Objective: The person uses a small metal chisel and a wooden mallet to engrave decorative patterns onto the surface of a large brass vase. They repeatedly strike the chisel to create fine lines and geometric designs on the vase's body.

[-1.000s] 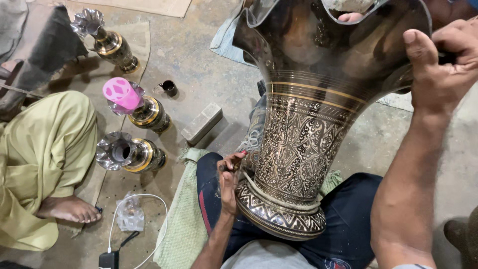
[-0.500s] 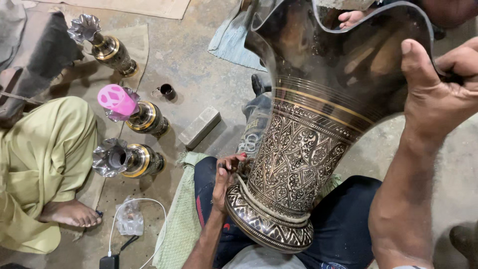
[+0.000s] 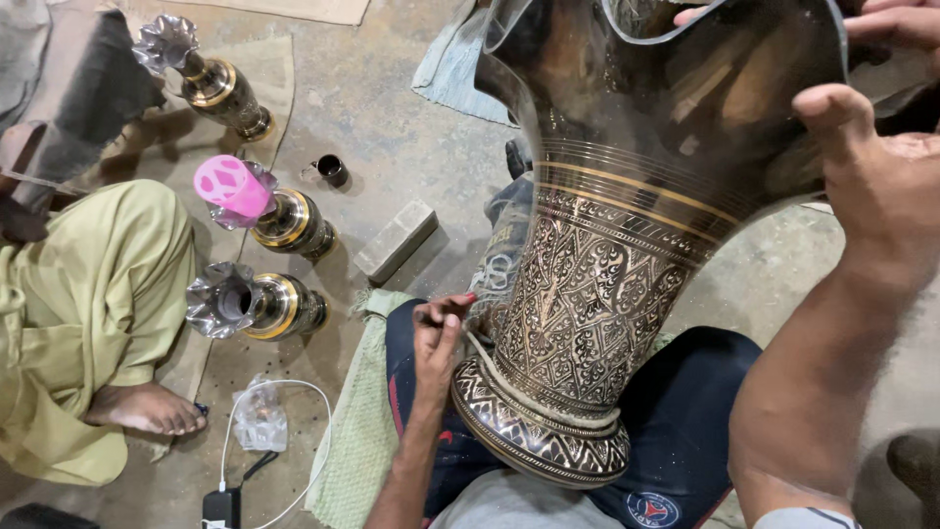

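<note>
A big engraved brass vase (image 3: 597, 294) with a dark flared mouth rests tilted on my lap, its patterned foot (image 3: 534, 431) against my dark blue trousers. My right hand (image 3: 876, 181) grips the wavy rim at the upper right, thumb on the outside. My left hand (image 3: 436, 333) sits low against the left side of the vase's carved body. Its fingers are pinched on a small thin tool (image 3: 460, 302) with a reddish tip that touches the metal.
Three smaller brass vases (image 3: 211, 83) (image 3: 289, 220) (image 3: 259, 304) lie on the floor at left, one capped by a pink cup (image 3: 230, 184). Another person in yellow-green clothes (image 3: 93, 294) sits there barefoot. A grey block (image 3: 397, 240), small dark cup (image 3: 333, 169), plastic bag (image 3: 259, 421), white cable (image 3: 294, 392) and green cloth (image 3: 357, 431) lie nearby.
The vase has tipped a little and its foot has slid slightly left on my lap. My right hand has shifted along the rim. My left hand stays at the same spot on the body.
</note>
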